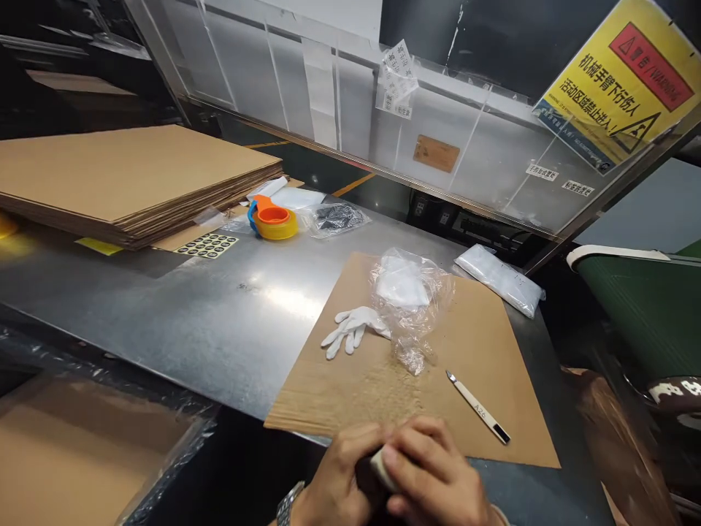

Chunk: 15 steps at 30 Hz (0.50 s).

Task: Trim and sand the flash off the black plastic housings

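Note:
Both of my hands meet at the bottom middle, closed together around a small dark object with a pale end (377,467). My left hand (339,475) grips it from the left, my right hand (432,475) covers it from the right. A watch sits on my left wrist. They hover over the near edge of a brown cardboard sheet (493,351). On that sheet lie a white glove (350,329), a crumpled clear plastic bag (410,307) and a white craft knife (477,406).
A metal table (219,314) carries a stack of cardboard sheets (125,175), an orange tape dispenser (272,219), a sticker sheet (208,245) and bagged items (501,279). A clear guard panel with a yellow warning sign (618,80) stands behind. A lined cardboard box (82,453) sits at lower left.

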Available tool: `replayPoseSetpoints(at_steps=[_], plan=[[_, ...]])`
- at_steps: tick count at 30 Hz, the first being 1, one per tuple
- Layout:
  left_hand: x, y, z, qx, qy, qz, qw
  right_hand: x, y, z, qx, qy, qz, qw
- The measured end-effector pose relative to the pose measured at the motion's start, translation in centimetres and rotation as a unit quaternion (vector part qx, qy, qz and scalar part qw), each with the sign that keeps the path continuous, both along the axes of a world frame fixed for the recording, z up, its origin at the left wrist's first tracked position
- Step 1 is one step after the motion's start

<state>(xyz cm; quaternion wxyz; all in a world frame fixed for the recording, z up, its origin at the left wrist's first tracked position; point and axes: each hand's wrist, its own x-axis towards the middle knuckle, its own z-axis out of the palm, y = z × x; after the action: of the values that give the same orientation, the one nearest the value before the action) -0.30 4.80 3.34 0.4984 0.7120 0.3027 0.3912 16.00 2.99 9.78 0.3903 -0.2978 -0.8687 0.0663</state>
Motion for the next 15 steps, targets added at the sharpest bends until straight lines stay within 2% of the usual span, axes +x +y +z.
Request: replayPoseSetpoints(at_steps=[3, 5, 8, 10, 11, 13, 15], plan=[[-0.2, -0.4, 0.3, 0.006, -0.012, -0.011, 1.000, 0.2, -0.7, -0.8, -0.027, 0.016, -0.030, 0.999], [-0.1, -0.7, 0.2, -0.021, -0.021, -0.030, 0.999, 0.4, -1.3, -1.4, -0.024, 0.010, -0.028, 0.999], [0.4, -1.1, -0.2, -0.145, -0.052, -0.084, 0.984, 0.1, -2.1, -2.3, -0.031, 0.056, -0.043, 0.997], [1.0, -1.5, -0.8, -0.279, -0.113, -0.105, 0.948, -0.4, -2.5, -3.2, -0.102, 0.148, -0.095, 0.979], [1.3, -1.7, -1.0, -0.343, -0.158, -0.098, 0.921, -0.7, -2.8, -3.8, -0.144, 0.201, -0.125, 0.961], [1.9, -2.0, -1.4, -0.440, -0.260, -0.075, 0.856, -1.5, -3.5, -5.5, -0.210, 0.291, -0.183, 0.915], [2.3, -1.8, -1.5, -0.506, -0.356, -0.067, 0.783, -2.1, -4.5, -7.6, -0.224, 0.343, -0.233, 0.882]])
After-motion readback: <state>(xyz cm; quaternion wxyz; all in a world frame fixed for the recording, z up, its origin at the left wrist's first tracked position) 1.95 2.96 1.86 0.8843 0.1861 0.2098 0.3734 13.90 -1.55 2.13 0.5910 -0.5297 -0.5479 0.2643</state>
